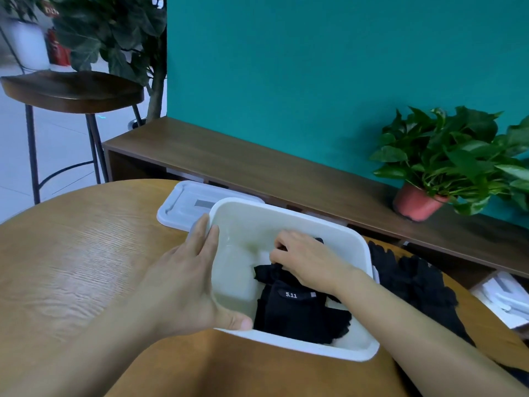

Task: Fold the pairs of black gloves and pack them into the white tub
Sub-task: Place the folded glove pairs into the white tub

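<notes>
- The white tub [252, 224] stands on the round wooden worktop [86, 267], open at the top.
- Inside it lies a bundle of folded black gloves [300, 313], towards the tub's right and near side. A small tab on it reads "5.11". The tub's pale floor shows to the left of the bundle.
- The left hand [183, 282] grasps the tub by its left wall. Its fingers [206, 233] lie around the far-left corner of the rim and its thumb hooks over the near rim into the tub.
- The right hand [303, 259] reaches down into the tub from the right. Its fingers are curled and pinch the far edge of the folded black gloves.
- A loose pile of black gloves [415, 282] lies on the worktop just beside the tub's right wall, outside it.
- The white lid [186, 202] lies flat on the worktop behind the tub's far-left corner, partly hidden by it.
- Beyond the worktop, a low wooden shelf [229, 156] runs along a teal wall and carries a leafy plant in a terracotta pot [415, 204].
- A dark wooden stool [71, 90] stands at the far left.
</notes>
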Motion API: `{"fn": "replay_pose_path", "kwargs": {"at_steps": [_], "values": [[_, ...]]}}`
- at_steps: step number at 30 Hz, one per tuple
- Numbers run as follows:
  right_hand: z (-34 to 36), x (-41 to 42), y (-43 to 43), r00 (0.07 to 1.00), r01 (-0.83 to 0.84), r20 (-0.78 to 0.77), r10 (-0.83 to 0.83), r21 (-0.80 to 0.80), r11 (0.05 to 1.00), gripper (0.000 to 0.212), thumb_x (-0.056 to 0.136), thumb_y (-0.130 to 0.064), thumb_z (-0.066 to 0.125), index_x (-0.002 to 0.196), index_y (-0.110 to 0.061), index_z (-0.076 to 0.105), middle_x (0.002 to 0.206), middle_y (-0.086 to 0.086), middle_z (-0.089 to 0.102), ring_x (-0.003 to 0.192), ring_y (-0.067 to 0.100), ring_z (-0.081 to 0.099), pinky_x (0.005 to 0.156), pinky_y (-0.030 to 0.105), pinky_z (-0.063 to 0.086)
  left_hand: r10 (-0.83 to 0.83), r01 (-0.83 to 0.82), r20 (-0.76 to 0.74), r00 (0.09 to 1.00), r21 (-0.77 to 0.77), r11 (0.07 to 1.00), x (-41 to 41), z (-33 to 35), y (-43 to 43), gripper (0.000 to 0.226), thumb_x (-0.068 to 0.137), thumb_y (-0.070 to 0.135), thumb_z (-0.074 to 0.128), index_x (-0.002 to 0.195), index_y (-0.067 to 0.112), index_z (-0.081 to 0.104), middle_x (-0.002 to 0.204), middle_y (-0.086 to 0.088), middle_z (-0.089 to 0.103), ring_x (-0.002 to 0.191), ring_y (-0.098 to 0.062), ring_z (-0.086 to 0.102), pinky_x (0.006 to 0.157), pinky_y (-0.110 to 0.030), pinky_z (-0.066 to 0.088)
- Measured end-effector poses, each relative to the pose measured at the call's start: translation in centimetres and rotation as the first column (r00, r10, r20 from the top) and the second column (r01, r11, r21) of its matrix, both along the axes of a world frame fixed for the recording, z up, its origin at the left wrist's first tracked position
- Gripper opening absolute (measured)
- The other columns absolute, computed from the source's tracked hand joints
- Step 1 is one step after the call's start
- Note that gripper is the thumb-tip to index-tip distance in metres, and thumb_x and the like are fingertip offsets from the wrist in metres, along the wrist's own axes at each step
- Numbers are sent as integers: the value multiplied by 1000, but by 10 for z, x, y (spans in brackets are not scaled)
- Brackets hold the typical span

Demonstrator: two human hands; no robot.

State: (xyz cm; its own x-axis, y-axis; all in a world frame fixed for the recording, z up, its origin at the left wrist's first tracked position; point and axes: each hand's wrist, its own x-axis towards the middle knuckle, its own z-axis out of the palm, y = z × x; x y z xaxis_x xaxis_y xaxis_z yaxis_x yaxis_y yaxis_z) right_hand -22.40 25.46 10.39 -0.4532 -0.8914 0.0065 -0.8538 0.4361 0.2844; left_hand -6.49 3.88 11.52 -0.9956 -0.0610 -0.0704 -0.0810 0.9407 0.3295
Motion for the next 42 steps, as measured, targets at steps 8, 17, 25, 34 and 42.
{"fn": "replay_pose_path", "kwargs": {"at_steps": [8,17,25,34,42], "values": [[-15,-12,-5,998,-69,1,69,-44,997,25,73,-6,72,89,-20,60,90,2,52,86,26,50,74,31,41,3,-3,17,1000,17,1000,-4,-1,-1,161,33,105,47,152,26,-28,154,14,-42,151,-18,12,112,-33,30],[-2,-3,2,999,-21,-29,20,-65,998,47,68,-11,85,111,-21,70,107,8,64,100,34,60,82,41,51,3,-3,8,1000,36,999,-4,1,0,163,32,104,50,155,25,-22,156,13,-38,151,-21,16,113,-36,31],[3,23,24,994,101,-24,-107,-181,978,66,66,6,78,125,-18,61,124,13,57,108,35,55,80,41,50,1,-1,19,1000,22,1000,-2,6,4,159,40,98,57,155,19,-20,159,8,-34,150,-21,18,111,-34,30],[-4,36,35,892,424,215,-397,-97,901,68,98,-4,45,157,-24,18,150,7,22,133,25,29,89,22,35,-15,16,-18,1000,37,999,-1,3,2,157,36,100,56,154,26,-15,160,9,-28,143,-24,30,107,-37,36],[-10,23,30,829,465,344,-442,16,885,69,98,-2,44,157,-26,16,149,6,20,126,24,36,99,29,40,13,-12,-8,1000,41,999,-3,0,3,157,41,98,57,155,23,-19,160,9,-31,146,-23,26,109,-36,35]]}}
